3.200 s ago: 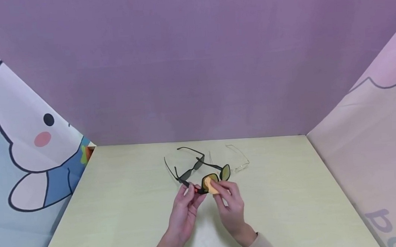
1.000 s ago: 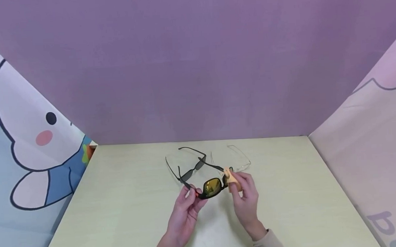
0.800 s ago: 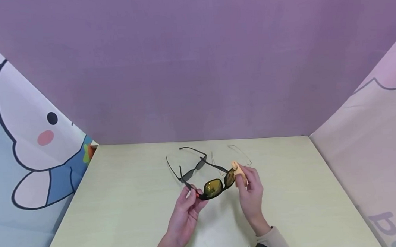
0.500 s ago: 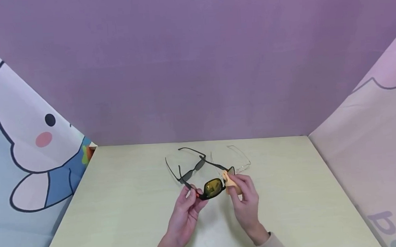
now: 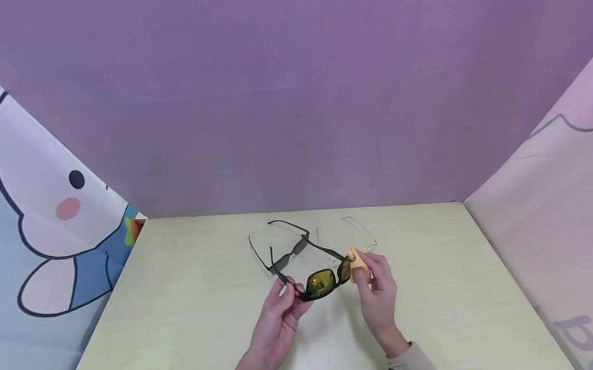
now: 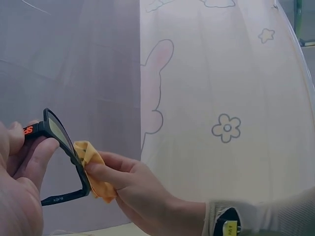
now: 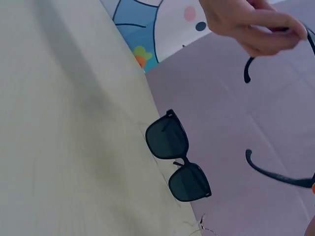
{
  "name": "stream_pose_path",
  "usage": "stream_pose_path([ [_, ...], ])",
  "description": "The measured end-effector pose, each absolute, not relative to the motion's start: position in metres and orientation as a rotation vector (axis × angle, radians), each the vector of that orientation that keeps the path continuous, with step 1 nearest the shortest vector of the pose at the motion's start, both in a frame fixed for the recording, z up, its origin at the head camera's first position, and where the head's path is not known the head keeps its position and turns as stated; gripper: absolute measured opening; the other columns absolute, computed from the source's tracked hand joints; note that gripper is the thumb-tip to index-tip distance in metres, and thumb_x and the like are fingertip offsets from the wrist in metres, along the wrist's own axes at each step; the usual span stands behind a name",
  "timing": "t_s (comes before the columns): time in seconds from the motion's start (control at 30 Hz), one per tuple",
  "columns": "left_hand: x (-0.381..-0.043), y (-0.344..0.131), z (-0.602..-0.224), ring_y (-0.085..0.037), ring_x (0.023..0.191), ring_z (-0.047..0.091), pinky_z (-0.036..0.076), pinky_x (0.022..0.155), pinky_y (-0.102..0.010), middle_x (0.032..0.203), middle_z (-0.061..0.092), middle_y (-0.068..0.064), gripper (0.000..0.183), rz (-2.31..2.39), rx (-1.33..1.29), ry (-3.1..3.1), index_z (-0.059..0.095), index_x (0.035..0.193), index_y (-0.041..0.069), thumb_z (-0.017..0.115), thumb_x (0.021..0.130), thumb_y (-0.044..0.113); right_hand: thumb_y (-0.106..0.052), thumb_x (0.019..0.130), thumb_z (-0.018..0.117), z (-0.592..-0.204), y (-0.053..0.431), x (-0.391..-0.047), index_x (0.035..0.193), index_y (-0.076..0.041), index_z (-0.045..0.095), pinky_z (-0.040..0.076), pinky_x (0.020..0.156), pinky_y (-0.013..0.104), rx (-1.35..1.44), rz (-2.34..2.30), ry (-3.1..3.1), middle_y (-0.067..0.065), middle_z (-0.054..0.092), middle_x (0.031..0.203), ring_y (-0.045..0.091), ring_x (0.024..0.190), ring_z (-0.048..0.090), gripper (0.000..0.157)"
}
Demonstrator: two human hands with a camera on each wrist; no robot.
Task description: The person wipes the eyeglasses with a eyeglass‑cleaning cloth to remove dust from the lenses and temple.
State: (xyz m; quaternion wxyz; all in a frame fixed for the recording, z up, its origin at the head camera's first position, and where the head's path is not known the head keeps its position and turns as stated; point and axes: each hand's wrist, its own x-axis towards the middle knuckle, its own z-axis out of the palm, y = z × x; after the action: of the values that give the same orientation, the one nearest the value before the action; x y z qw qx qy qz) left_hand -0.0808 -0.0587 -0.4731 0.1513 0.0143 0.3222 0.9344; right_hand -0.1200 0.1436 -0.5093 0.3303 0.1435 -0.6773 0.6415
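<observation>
My left hand (image 5: 276, 323) pinches black-framed sunglasses with yellow-tinted lenses (image 5: 321, 283) at one hinge, beside an orange mark. They are held up above the table with both temples unfolded and pointing away. A small orange-yellow cloth (image 5: 359, 265) is pinched between thumb and fingers of my right hand (image 5: 379, 292), against the outer part of the right lens. In the left wrist view the cloth (image 6: 104, 189) wraps over the frame's edge there, covering part of the lens. The right wrist view shows the left hand (image 7: 258, 24) and the temple tips, with the cloth out of sight.
Dark-lensed sunglasses (image 5: 281, 263) stand with temples spread on the pale table (image 5: 192, 313), just beyond the held pair. Thin wire-framed eyeglasses (image 5: 375, 242) lie to their right, partly hidden by the right hand and cloth. A purple curtain (image 5: 292, 107) closes off the back.
My right hand and cloth went from the left lens over to the right one. In the last half second they slid from near the bridge to its outer edge. The left hand keeps its grip.
</observation>
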Motion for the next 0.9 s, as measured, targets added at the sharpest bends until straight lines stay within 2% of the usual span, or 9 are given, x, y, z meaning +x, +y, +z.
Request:
stream_pose_path([
  [0.13,-0.081,-0.059,-0.472,-0.005,0.094,0.069,0.056,0.097,-0.022,0.100,0.067,0.004,0.010,2.688,-0.003,0.925,0.055,0.106,0.017,0.047,0.110,0.011,0.029,0.081,0.057,-0.509,0.136,-0.114,0.119,0.015,0.066,0.058,0.077,0.013,0.567,1.557,-1.739,0.013,0.060,0.111,0.008,0.099,0.062,0.041],
  [0.23,-0.082,-0.059,-0.472,-0.005,0.095,0.069,0.055,0.099,-0.022,0.100,0.066,0.004,0.011,2.687,-0.002,0.917,0.055,0.106,0.016,0.046,0.110,0.011,0.030,0.079,0.057,-0.510,0.135,-0.117,0.118,0.016,0.066,0.057,0.076,0.012,0.594,1.524,-1.730,0.019,0.059,0.109,0.008,0.097,0.062,0.042],
  [0.4,-0.082,-0.059,-0.475,-0.005,0.095,0.069,0.056,0.098,-0.021,0.101,0.066,0.003,0.010,2.676,0.056,0.908,0.053,0.106,0.016,0.046,0.111,0.011,0.024,0.091,0.056,-0.513,0.143,-0.127,0.124,0.013,0.065,0.050,0.061,0.009,0.382,1.640,-1.777,0.008,0.061,0.113,0.004,0.081,0.059,0.036],
  [0.53,-0.081,-0.059,-0.475,-0.005,0.094,0.069,0.056,0.096,-0.021,0.100,0.066,0.004,0.010,2.672,0.080,0.906,0.053,0.107,0.015,0.045,0.111,0.010,0.015,0.096,0.057,-0.513,0.148,-0.125,0.125,0.010,0.066,0.052,0.064,0.011,0.296,1.709,-1.806,0.002,0.061,0.115,0.008,0.086,0.061,0.030],
  [0.63,-0.081,-0.059,-0.474,-0.005,0.094,0.069,0.056,0.096,-0.021,0.100,0.066,0.003,0.010,2.672,0.058,0.902,0.052,0.107,0.015,0.045,0.111,0.010,0.020,0.093,0.056,-0.512,0.144,-0.118,0.124,0.013,0.064,0.055,0.068,0.011,0.400,1.670,-1.772,0.005,0.061,0.115,0.009,0.092,0.062,0.033],
  [0.8,-0.081,-0.058,-0.472,-0.005,0.093,0.069,0.056,0.097,-0.022,0.099,0.066,0.003,0.008,2.677,-0.009,0.909,0.052,0.107,0.015,0.047,0.110,0.011,0.029,0.079,0.057,-0.511,0.135,-0.112,0.118,0.017,0.065,0.058,0.078,0.013,0.620,1.523,-1.706,0.017,0.060,0.109,0.008,0.095,0.063,0.041],
  [0.9,-0.081,-0.058,-0.473,-0.005,0.093,0.069,0.056,0.098,-0.022,0.099,0.066,0.003,0.008,2.676,-0.011,0.912,0.053,0.106,0.015,0.047,0.110,0.011,0.029,0.081,0.057,-0.511,0.136,-0.115,0.119,0.018,0.064,0.057,0.074,0.013,0.599,1.545,-1.711,0.016,0.060,0.110,0.008,0.093,0.063,0.041],
])
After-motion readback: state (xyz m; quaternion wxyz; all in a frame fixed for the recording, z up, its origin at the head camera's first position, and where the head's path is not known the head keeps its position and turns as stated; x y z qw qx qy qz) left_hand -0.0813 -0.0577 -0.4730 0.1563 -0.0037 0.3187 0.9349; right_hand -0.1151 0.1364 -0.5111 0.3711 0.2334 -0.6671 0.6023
